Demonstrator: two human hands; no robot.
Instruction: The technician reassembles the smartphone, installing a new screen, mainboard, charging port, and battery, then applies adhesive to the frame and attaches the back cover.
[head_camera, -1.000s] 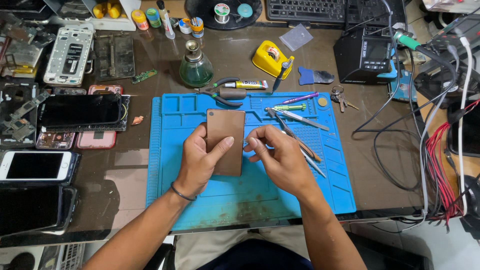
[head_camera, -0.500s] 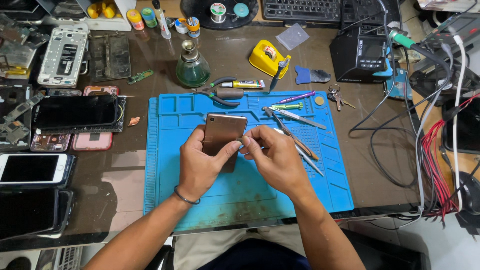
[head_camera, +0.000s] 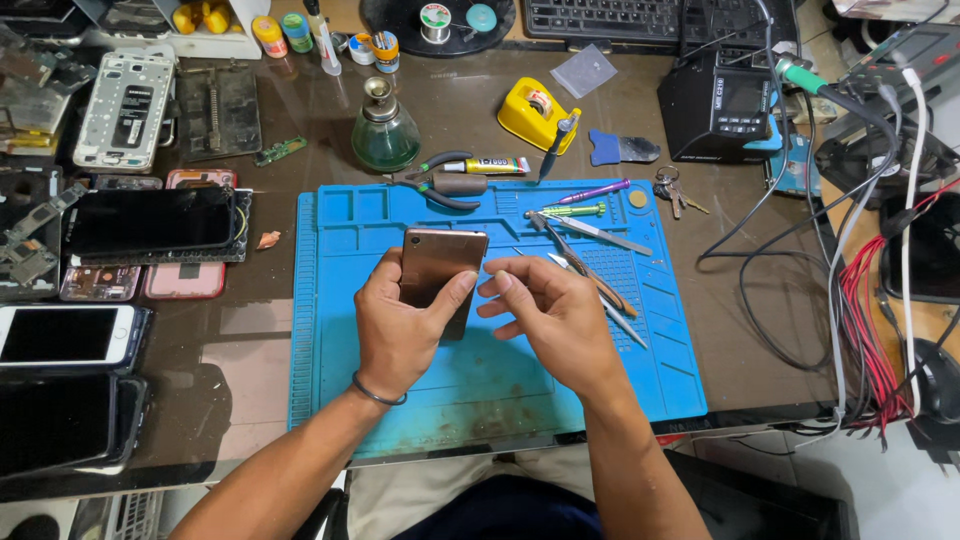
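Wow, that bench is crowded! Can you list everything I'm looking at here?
Phone: one, bronze-brown back, held above the mat.
Work mat: one, blue, centre of the desk.
Tweezers and picks: several, metal, green and purple, on the mat's right part.
Pliers: one pair, dark handles, at the mat's top edge.
Glass bottle: one, green, behind the mat.
Tape dispenser: one, yellow, right of the bottle.
Other phones and frames: many, black, white and pink, left of the mat.
Station box: one, black, back right.
Cables: a bundle, red, black and white, far right.
Keys: one small bunch, right of the mat.
Left hand: grips the phone; dark band on the wrist.
Right hand: fingers beside the phone's right edge.
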